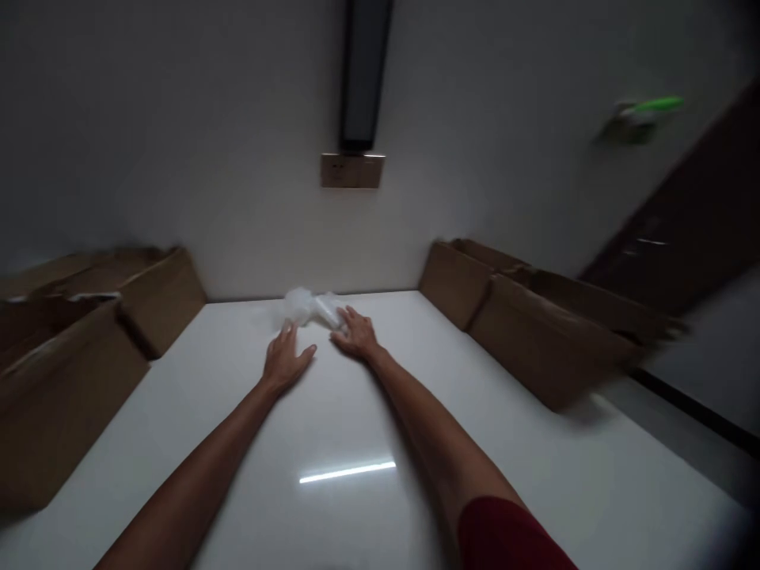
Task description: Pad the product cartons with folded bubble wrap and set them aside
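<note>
Both hands lie open: left hand [286,358] and right hand [356,332] touch the clear bag [309,307] at the table's [356,427] far edge; a push might slide it off.

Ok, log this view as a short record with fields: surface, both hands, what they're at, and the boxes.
surface: white table, glossy, with a streak of reflected light
left hand: flat on the table, fingers spread, just short of the clear plastic bag
right hand: palm down, fingers touching the bag
clear plastic bag: crumpled, at the table's far edge by the wall
left cardboard boxes: open, on the left side
right cardboard boxes: open, on the right side
</note>
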Motion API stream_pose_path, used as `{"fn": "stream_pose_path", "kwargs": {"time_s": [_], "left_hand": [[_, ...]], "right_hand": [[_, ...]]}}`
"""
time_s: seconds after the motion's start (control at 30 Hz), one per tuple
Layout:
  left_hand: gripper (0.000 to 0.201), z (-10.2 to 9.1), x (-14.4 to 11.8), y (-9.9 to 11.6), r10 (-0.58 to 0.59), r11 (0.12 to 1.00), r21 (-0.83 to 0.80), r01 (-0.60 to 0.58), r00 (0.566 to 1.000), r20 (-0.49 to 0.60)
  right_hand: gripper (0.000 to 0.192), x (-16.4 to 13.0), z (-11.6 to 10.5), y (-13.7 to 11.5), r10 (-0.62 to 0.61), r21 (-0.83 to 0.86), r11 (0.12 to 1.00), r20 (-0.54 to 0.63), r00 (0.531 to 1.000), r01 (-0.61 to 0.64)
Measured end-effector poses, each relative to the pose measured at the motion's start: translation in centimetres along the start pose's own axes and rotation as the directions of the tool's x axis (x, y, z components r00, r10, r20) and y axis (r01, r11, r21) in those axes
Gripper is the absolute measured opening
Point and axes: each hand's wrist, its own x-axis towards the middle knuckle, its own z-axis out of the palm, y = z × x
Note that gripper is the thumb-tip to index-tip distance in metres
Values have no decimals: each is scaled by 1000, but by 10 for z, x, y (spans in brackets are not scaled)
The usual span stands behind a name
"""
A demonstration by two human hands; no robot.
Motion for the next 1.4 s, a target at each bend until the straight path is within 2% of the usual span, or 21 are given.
{"fn": "stream_pose_path", "kwargs": {"time_s": [0.1,0.2,0.27,0.37,0.43,0.47,0.5,0.6,0.67,0.77,0.87,0.97,1.03,1.07,1.13,1.17,1.2,1.23,1.3,1.33,1.4], "left_hand": [[75,4,-16,9,62,998,16,-62,998,9],[73,3,-21,11,88,996,23,-88,996,11],[71,3,-21,11,66,998,23,-66,998,-7],[69,2,-20,13,16,1000,14,-15,999,-42],[69,1,-21,16,-8,1000,-3,8,999,-52],[69,1,-23,18,-18,1000,-15,17,998,-52],[70,1,-26,20,-25,999,-32,23,998,-49],[74,0,-44,29,-18,994,-105,15,999,-30],[76,0,-63,34,10,985,-173,-13,1000,-13],[75,-4,-97,37,44,956,-290,-41,999,6],[71,-14,-133,30,58,918,-394,-48,998,15],[75,-26,-171,22,49,827,-562,-20,998,37],[82,-34,-197,18,42,751,-660,12,997,66],[86,-38,-210,17,47,729,-685,15,996,72],[94,-46,-235,16,49,741,-671,7,997,65],[96,-49,-247,14,28,764,-645,13,998,53],[94,-53,-258,11,-6,790,-612,30,999,41],[89,-56,-268,8,-50,812,-581,60,998,33],[79,-61,-284,-1,-150,829,-541,144,988,32],[77,-64,-291,-5,-193,826,-534,181,981,33],[80,-68,-301,-11,-249,813,-532,235,967,45]], "right_hand": [[71,-25,-9,-3,15,-38,999,-42,999,-17],[60,-55,-42,11,30,-91,995,-95,995,-38],[57,-76,-82,38,48,-131,989,-156,987,-69],[61,-104,-151,101,116,-186,966,-307,945,-179],[51,-120,-190,146,250,-335,856,-397,883,-393],[39,-128,-205,165,336,-395,786,-375,864,-476],[28,-135,-217,181,367,-406,772,-342,865,-488],[32,-152,-236,204,377,-408,795,-248,892,-449],[30,-161,-239,198,341,-411,819,-215,915,-401],[22,-171,-236,173,258,-428,847,-190,947,-317],[16,-183,-230,135,142,-424,886,-142,980,-189],[17,-201,-222,82,-1,-375,926,-93,996,-34],[21,-215,-218,40,-161,-276,952,-70,984,136],[22,-223,-218,20,-263,-204,947,-62,963,246],[22,-241,-221,-13,-435,-62,900,-94,896,431],[25,-250,-223,-23,-467,0,882,-144,873,471],[32,-259,-226,-28,-453,56,878,-222,863,475],[39,-267,-226,-27,-385,120,890,-317,867,439],[39,-278,-219,-15,-107,304,914,-463,880,270],[35,-281,-209,-6,42,414,894,-462,886,173],[35,-282,-178,12,212,597,802,-307,928,15]]}}
